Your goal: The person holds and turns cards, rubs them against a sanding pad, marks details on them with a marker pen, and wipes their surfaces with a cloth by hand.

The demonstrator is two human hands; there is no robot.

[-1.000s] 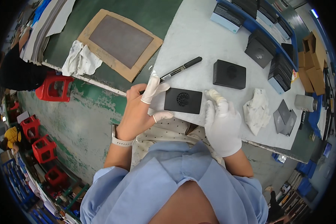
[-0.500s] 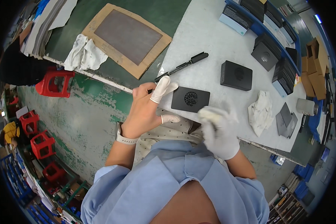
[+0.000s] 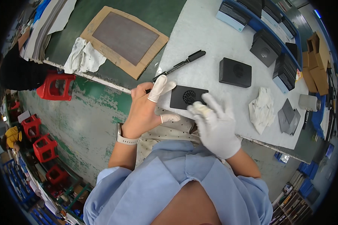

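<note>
A thin black card [image 3: 178, 98] with a round tree-like emblem lies at the table's front edge. My left hand [image 3: 144, 108], with white finger cots on its thumb and two fingers, is beside it. Two cot-covered fingertips meet at the card's left edge, and the thumb spreads below. Something small and dark shows by its curled fingers, too hidden to name. Over the card's lower right is my white-gloved right hand [image 3: 218, 129], blurred, its fingers round a pale yellowish wad [image 3: 202, 110]. A black marker [image 3: 180, 66] lies beyond my left hand, and a stack of black cards [image 3: 235, 72] sits farther right.
A crumpled white cloth [image 3: 261, 110] and grey cards [image 3: 288, 118] lie to the right, near a jar [image 3: 308, 102]. Blue trays [image 3: 264, 25] hold black card stacks at far right. A cardboard sheet [image 3: 90, 28] and another cloth [image 3: 84, 56] lie at far left.
My right hand has moved slightly left and up, its fingers now over the card's lower right edge. The left hand keeps its place by the card, while the whole view has shifted a little.
</note>
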